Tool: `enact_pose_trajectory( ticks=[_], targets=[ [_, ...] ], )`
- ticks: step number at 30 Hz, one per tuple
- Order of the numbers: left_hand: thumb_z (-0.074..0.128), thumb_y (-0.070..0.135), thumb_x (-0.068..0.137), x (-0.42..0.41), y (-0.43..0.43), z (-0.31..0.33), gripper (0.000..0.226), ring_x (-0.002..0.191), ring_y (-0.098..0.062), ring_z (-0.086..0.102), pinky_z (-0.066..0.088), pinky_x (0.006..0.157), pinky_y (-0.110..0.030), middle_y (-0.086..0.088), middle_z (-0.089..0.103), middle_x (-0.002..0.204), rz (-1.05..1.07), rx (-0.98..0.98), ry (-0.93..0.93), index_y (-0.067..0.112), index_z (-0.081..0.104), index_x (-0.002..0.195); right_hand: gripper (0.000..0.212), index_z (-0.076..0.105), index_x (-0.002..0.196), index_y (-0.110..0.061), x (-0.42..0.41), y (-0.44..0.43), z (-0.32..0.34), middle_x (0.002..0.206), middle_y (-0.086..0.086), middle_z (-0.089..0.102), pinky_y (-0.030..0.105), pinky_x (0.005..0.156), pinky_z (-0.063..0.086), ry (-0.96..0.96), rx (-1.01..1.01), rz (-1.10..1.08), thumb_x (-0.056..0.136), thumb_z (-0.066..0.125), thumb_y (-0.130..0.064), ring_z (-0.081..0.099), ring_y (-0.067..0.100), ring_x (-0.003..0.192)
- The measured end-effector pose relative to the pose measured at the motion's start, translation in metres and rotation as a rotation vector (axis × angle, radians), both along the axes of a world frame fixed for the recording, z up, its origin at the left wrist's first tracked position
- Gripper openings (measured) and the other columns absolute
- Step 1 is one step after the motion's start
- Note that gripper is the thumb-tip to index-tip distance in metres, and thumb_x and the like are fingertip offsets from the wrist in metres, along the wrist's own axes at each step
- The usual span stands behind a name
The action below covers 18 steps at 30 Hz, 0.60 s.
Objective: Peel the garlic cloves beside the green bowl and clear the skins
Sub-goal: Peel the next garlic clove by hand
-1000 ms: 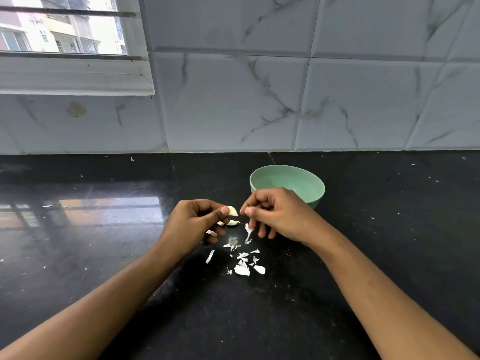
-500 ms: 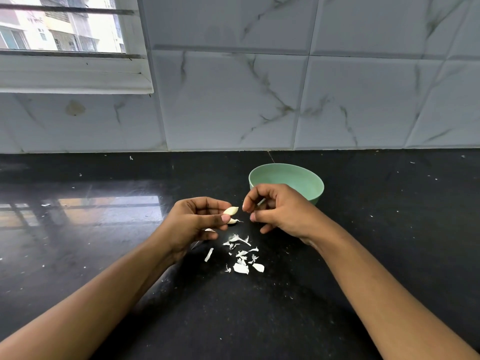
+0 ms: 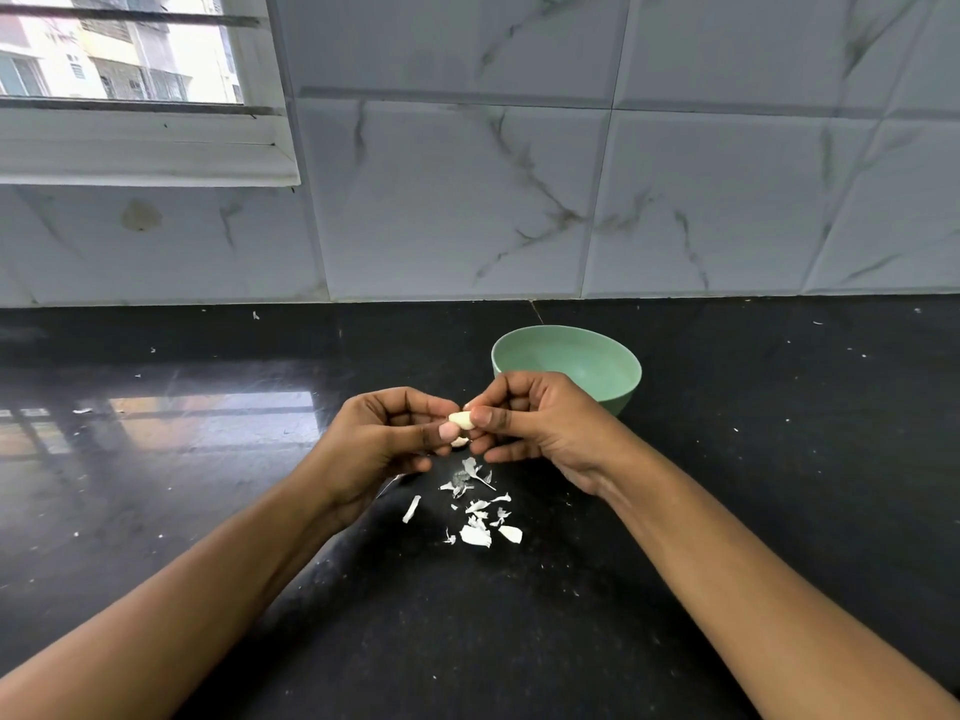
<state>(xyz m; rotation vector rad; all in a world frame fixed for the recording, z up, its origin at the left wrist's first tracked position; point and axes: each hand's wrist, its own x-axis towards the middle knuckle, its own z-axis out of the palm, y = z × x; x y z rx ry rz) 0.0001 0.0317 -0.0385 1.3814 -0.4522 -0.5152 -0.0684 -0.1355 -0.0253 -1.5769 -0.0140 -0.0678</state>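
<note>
A pale garlic clove (image 3: 461, 420) is pinched between the fingertips of both hands, just in front of the green bowl (image 3: 608, 356). My left hand (image 3: 384, 439) grips it with thumb and forefinger from the left. My right hand (image 3: 535, 423) meets it from the right, thumb and forefinger closed on its far end. A second pale piece (image 3: 459, 442) shows just under the left thumb; I cannot tell whether it is held or lying on the counter. Several white garlic skins (image 3: 475, 511) lie scattered on the black counter below the hands.
The black stone counter (image 3: 753, 485) runs to a marble-tiled wall (image 3: 571, 200) behind the bowl. A window (image 3: 119, 59) sits at the upper left and reflects on the counter's left side. Small white flecks dot the counter.
My right hand has come back to the clove and closed on it; a second ago it held a strip of skin, which now lies among the skins below.
</note>
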Motion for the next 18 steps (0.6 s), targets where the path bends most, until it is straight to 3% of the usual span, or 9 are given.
enact_pose_trajectory(
  ticks=[6, 12, 14, 18],
  targets=[
    [0.067, 0.006, 0.062, 0.0026, 0.0016, -0.0012, 0.011, 0.046, -0.007, 0.059, 0.051, 0.044, -0.015, -0.006, 0.063, 0.056, -0.022, -0.062, 0.141, 0.012, 0.076, 0.066, 0.008, 0.064, 0.087, -0.007, -0.0019, -0.0002, 0.0026, 0.071, 0.004, 0.070, 0.021, 0.061, 0.058, -0.016, 0.049, 0.057, 0.082, 0.064, -0.001, 0.069, 0.011, 0.067],
    [0.066, 0.010, 0.072, 0.0062, 0.0016, -0.0034, 0.009, 0.045, -0.006, 0.059, 0.052, 0.044, -0.016, -0.003, 0.065, 0.060, 0.001, -0.008, 0.182, 0.006, 0.066, 0.080, 0.015, 0.064, 0.085, -0.010, 0.0010, -0.0011, 0.0003, 0.076, -0.002, 0.069, 0.020, 0.063, 0.057, -0.114, -0.181, 0.015, 0.081, 0.068, 0.004, 0.067, 0.006, 0.070],
    [0.060, 0.009, 0.085, 0.0057, 0.0021, -0.0016, 0.005, 0.047, -0.007, 0.058, 0.051, 0.044, -0.018, -0.002, 0.064, 0.063, 0.005, 0.041, 0.138, 0.007, 0.064, 0.082, 0.017, 0.065, 0.085, -0.014, 0.0015, -0.0022, 0.0004, 0.078, -0.002, 0.069, 0.021, 0.064, 0.056, -0.133, -0.267, 0.000, 0.080, 0.070, 0.002, 0.066, 0.007, 0.073],
    [0.050, 0.031, 0.095, 0.0020, 0.0038, 0.0021, 0.034, 0.053, -0.014, 0.061, 0.051, 0.050, -0.024, -0.008, 0.067, 0.070, 0.054, 0.188, -0.114, 0.006, 0.069, 0.084, 0.017, 0.066, 0.086, -0.014, 0.0013, -0.0055, 0.0024, 0.080, 0.004, 0.069, 0.021, 0.064, 0.057, -0.142, -0.273, -0.019, 0.079, 0.071, 0.000, 0.067, 0.010, 0.075]
  ],
)
